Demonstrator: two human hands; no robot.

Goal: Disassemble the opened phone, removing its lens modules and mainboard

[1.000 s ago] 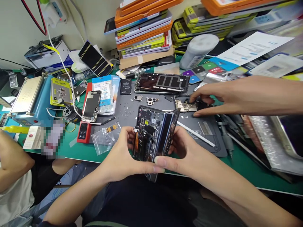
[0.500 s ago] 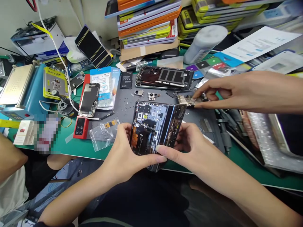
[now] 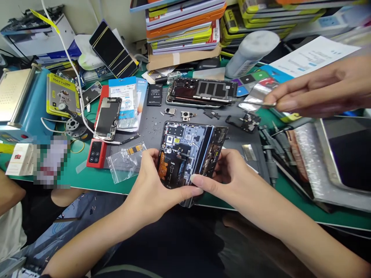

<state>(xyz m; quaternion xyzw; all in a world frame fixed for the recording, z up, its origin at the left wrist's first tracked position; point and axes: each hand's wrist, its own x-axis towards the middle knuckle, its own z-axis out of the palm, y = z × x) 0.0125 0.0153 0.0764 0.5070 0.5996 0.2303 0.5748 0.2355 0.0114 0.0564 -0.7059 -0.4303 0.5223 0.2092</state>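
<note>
Between my two hands is a foldable phone, partly folded, its back off and its inner boards and black battery showing. My left hand wraps its left side, thumb across the lower edge. My right hand grips the right half from behind, thumb pressed near the hinge. Just beyond the phone on the grey mat lie a camera module, a smaller module and scattered tiny screws. At right, another person's hand pinches a slim metal thing, too blurred to name.
Opened phone parts lie behind, with a loose battery beside them. Left are a phone screen, a red device and a plastic bag. Stacked boxes, a white bottle and screwdrivers surround the mat.
The other person's hand has lifted and moved right, away from the mat, uncovering black parts there. My hands keep the same hold on the phone. The view has shifted slightly.
</note>
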